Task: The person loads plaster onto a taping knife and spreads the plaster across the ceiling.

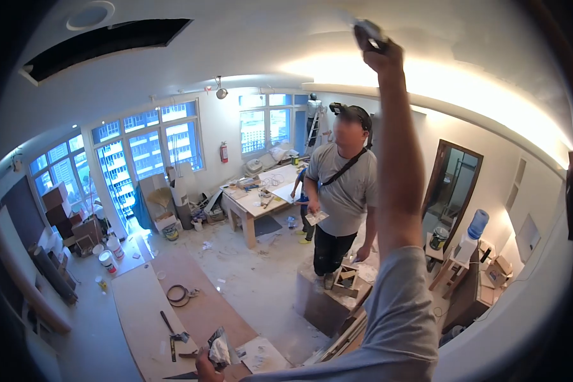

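Note:
My right hand [384, 57] is raised high against the white ceiling [318, 38], with the arm stretched upward. Its fingers are closed around a grey hand tool [369, 32], blurred by motion; its exact kind is not plain. Low in the view, my left hand [207, 367] grips a metal putty blade [219, 336] that carries a lump of white putty [220, 353]. Below it lies a long wooden board [137, 299] with a hammer [175, 328] on top. The left wrist and lower fingers are partly cut off or hidden.
A co-worker [345, 169] stands on a wooden box [318, 305] close by, holding a light-coloured card-like piece. Behind are a cluttered worktable [254, 204] and another person on a ladder [315, 130]. White buckets [108, 261] stand left; a ceiling opening [108, 48] is overhead.

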The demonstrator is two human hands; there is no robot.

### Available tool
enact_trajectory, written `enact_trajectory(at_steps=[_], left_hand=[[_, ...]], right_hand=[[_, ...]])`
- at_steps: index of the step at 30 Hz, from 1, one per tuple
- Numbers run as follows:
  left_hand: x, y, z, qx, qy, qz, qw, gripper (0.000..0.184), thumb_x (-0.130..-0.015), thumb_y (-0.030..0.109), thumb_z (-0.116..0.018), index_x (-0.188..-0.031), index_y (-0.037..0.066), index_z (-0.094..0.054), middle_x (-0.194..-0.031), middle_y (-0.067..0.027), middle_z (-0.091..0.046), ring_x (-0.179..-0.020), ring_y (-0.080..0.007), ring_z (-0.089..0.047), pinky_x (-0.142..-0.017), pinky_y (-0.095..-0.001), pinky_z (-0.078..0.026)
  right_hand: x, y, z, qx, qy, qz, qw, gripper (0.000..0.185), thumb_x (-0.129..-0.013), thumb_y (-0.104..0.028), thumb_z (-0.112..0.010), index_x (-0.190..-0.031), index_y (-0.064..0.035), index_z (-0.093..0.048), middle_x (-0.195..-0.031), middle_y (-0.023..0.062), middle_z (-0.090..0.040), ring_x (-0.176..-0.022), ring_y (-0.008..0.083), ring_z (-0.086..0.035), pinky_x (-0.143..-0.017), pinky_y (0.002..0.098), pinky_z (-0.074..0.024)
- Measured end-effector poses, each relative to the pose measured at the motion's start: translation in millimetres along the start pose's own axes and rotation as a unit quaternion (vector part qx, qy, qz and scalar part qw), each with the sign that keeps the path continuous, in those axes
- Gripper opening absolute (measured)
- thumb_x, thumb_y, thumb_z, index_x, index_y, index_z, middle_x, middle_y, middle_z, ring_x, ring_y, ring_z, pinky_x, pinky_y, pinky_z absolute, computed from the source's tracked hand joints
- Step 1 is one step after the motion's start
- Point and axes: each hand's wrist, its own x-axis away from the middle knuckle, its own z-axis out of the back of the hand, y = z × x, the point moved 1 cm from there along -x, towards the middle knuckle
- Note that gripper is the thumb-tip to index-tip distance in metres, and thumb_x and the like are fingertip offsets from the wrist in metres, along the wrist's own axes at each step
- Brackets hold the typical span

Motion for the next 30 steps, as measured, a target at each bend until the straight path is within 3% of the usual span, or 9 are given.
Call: enact_trajectory(at_steps=[2, 3, 6, 8, 13, 14, 18, 23, 30], left_hand=[[-8.3, -18.7, -10.9, 0.291, -0.004, 0.137, 0.947, 0.023, -0.092, 0.026, -0.044, -0.106, 0.014, -0.058, -0.101, -0.0026, -0.063, -0.094, -0.0182, -0.063, -0.075, -0.0351, -0.053], [-11.5, -35.5, -13.9, 0.223, -0.035, 0.086, 0.97, 0.023, -0.092, 0.026, -0.045, -0.107, 0.013, -0.058, -0.104, -0.0026, -0.063, -0.095, -0.0185, -0.063, -0.077, -0.0357, -0.052], [10.0, 16.0, -52.0, 0.355, -0.003, 0.179, 0.918, 0.024, -0.093, 0.02, -0.041, -0.108, 0.008, -0.057, -0.098, -0.0053, -0.061, -0.09, -0.019, -0.062, -0.075, -0.0342, -0.052], [10.6, 5.1, -59.7, 0.333, -0.041, 0.178, 0.925, 0.026, -0.093, 0.027, -0.045, -0.11, 0.012, -0.058, -0.102, -0.0032, -0.064, -0.092, -0.0191, -0.064, -0.077, -0.0367, -0.053], [14.4, -3.9, -75.3, 0.318, -0.046, 0.222, 0.921, 0.024, -0.092, 0.025, -0.045, -0.107, 0.011, -0.058, -0.097, -0.0049, -0.064, -0.088, -0.02, -0.064, -0.073, -0.0365, -0.053], [14.4, -6.3, -77.2, 0.323, -0.045, 0.221, 0.919, 0.023, -0.092, 0.024, -0.045, -0.106, 0.011, -0.059, -0.097, -0.0049, -0.064, -0.088, -0.0201, -0.064, -0.072, -0.0366, -0.053], [23.9, 6.1, -75.5, 0.321, -0.018, 0.232, 0.918, 0.022, -0.091, 0.022, -0.044, -0.106, 0.012, -0.059, -0.097, -0.0053, -0.064, -0.088, -0.0205, -0.065, -0.072, -0.0375, -0.053], [10.6, -29.2, -39.0, 0.311, 0.003, 0.191, 0.931, 0.022, -0.092, 0.023, -0.044, -0.107, 0.013, -0.057, -0.099, -0.0039, -0.064, -0.09, -0.0198, -0.064, -0.076, -0.0378, -0.053], [3.4, -20.2, 6.4, 0.391, 0.069, 0.166, 0.903, 0.024, -0.094, 0.028, -0.045, -0.103, 0.012, -0.06, -0.099, -0.0023, -0.065, -0.092, -0.0183, -0.064, -0.078, -0.0349, -0.052]], right_hand=[[19.7, -59.1, -10.3, 0.002, -0.023, -0.051, 0.998, 0.043, -0.095, -0.018, -0.038, -0.129, 0.0075, -0.04, -0.126, 0.0305, -0.044, -0.117, 0.0446, -0.047, -0.09, 0.0477, -0.0547], [33.6, -83.5, -19.8, 0.023, -0.024, -0.042, 0.999, 0.041, -0.095, -0.016, -0.04, -0.13, 0.0041, -0.042, -0.128, 0.0277, -0.043, -0.12, 0.0429, -0.044, -0.091, 0.0464, -0.0546], [91.9, -136.3, -68.9, -0.044, 0.024, -0.111, 0.993, 0.031, -0.094, -0.012, -0.046, -0.121, -0.0016, -0.056, -0.132, 0.0239, -0.041, -0.123, 0.0417, -0.04, -0.088, 0.0433, -0.0574], [119.1, -171.9, -88.8, 0.043, -0.018, -0.026, 0.999, 0.031, -0.092, -0.012, -0.048, -0.12, -0.006, -0.057, -0.136, 0.0202, -0.039, -0.125, 0.0405, -0.038, -0.086, 0.0413, -0.0587], [182.7, -202.4, -111.7, -0.048, -0.01, -0.006, 0.999, 0.039, -0.093, -0.019, -0.046, -0.127, 0.0008, -0.049, -0.132, 0.0244, -0.041, -0.124, 0.0384, -0.042, -0.082, 0.0419, -0.0583], [186.1, -196.4, -96.8, -0.001, -0.013, 0.079, 0.997, 0.039, -0.092, -0.018, -0.046, -0.125, 0.0033, -0.049, -0.129, 0.0241, -0.044, -0.121, 0.0374, -0.045, -0.083, 0.0407, -0.0576], [176.1, -107.6, -25.7, 0.219, -0.02, 0.357, 0.908, 0.036, -0.087, -0.013, -0.048, -0.114, 0.0108, -0.051, -0.116, 0.0211, -0.056, -0.11, 0.0305, -0.057, -0.09, 0.036, -0.0526], [78.3, 54.8, 46.1, 0.154, 0.102, 0.212, 0.96, 0.021, -0.087, -0.015, -0.054, -0.101, 0.0006, -0.057, -0.098, 0.0119, -0.063, -0.095, 0.0246, -0.063, -0.085, 0.0336, -0.0549], [-24.8, 242.0, 28.0, 0.044, 0.171, 0.045, 0.983, 0.029, -0.09, -0.013, -0.048, -0.114, 0.0012, -0.048, -0.112, 0.0185, -0.057, -0.106, 0.0348, -0.058, -0.093, 0.0473, -0.0515]])
